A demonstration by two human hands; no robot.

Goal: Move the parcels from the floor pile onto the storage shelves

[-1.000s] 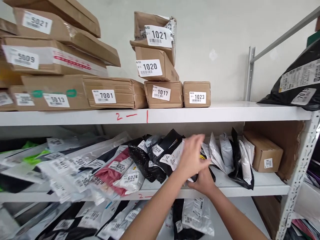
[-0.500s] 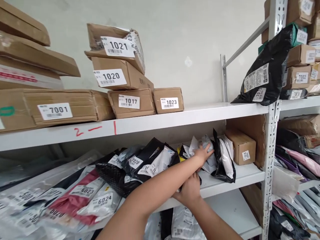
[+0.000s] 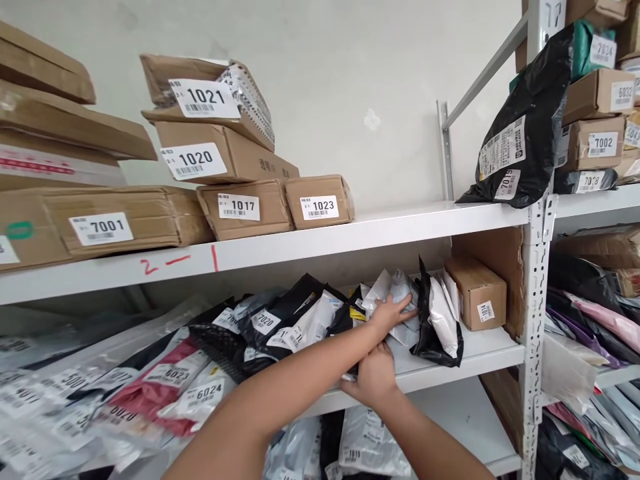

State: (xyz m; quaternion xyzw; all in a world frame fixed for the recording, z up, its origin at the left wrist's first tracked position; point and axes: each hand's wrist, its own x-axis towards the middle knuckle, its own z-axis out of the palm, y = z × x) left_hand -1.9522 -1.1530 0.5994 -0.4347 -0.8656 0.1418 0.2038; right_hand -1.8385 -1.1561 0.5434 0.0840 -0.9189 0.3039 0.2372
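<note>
Middle white metal shelf (image 3: 480,350), right end: row of upright plastic mailer bags leaning between a heap of flat mailers and a small brown cardboard box (image 3: 475,293) near the right corner

Left hand (image 3: 391,313): arm across the shelf front, fingers spread and laid flat against a grey-white poly mailer bag (image 3: 404,293) standing in the row; touching, not pinching

Right hand (image 3: 371,377): at the front edge of the shelf, under the left forearm, fingers curled about the lower edge of a black mailer bag (image 3: 350,319); grip mostly hidden, cannot tell how tight

Black glossy mailer bag (image 3: 431,320) just right of the grey-white one, upright, tilted toward the box

Upper shelf: brown cardboard cartons labelled 1017 (image 3: 239,207), 1023 (image 3: 319,207)

Risk, as judged: upright row unstable, slippery film; pressing one bag sideways could topple its neighbours, or slide bags off the front edge onto the shelf below. Crossed arms limit reach for a catch
</note>
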